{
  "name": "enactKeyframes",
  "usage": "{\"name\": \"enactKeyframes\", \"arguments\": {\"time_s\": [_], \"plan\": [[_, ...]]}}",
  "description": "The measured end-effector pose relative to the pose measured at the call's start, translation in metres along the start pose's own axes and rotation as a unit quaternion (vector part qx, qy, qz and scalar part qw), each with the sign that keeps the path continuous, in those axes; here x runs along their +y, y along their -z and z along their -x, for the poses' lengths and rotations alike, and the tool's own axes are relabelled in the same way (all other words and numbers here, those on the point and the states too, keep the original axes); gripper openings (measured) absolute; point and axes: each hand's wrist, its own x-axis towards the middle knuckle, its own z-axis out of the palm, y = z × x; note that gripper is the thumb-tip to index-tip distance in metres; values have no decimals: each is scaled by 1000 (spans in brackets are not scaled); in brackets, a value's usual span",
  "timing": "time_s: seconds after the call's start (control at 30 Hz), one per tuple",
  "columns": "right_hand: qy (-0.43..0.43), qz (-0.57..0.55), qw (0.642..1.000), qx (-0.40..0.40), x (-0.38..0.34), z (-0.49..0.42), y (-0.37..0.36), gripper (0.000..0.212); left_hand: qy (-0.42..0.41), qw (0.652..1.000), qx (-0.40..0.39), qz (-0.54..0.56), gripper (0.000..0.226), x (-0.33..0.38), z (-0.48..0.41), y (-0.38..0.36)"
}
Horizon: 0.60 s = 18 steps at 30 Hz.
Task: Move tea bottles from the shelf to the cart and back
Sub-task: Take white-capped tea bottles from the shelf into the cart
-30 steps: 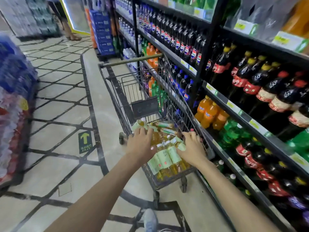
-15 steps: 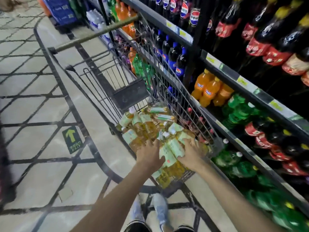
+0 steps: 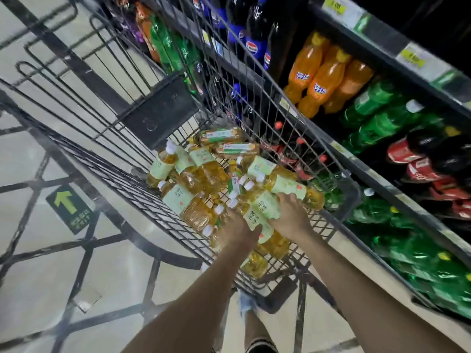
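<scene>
Left hand (image 3: 237,230), right hand (image 3: 291,215) gripping tea bottles (image 3: 262,210), lying flat, caps away

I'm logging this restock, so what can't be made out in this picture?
Head view only.
Grips: fingertips of left hand and right hand buried among tea bottles.
Bottle count: lower ones hidden under the pile.
Shelf price tags: motion-blurred, unreadable.
Cart far end: cut off by top edge.
</scene>
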Motion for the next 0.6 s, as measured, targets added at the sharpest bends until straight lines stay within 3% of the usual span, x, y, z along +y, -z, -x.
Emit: {"name": "enactKeyframes", "arguments": {"time_s": [0.17,0.33,0.6], "plan": [[-3,-37,999,-7,10,-24,-24,71,60,995,-2,83,114,15,-24,-28],[10,-38,999,20,24,-40,-45,72,130,967,46,216,123,30,-35,-50],[34,-8,998,53,32,-57,-54,65,180,920,140,320,112,40,-45,-73]]}}
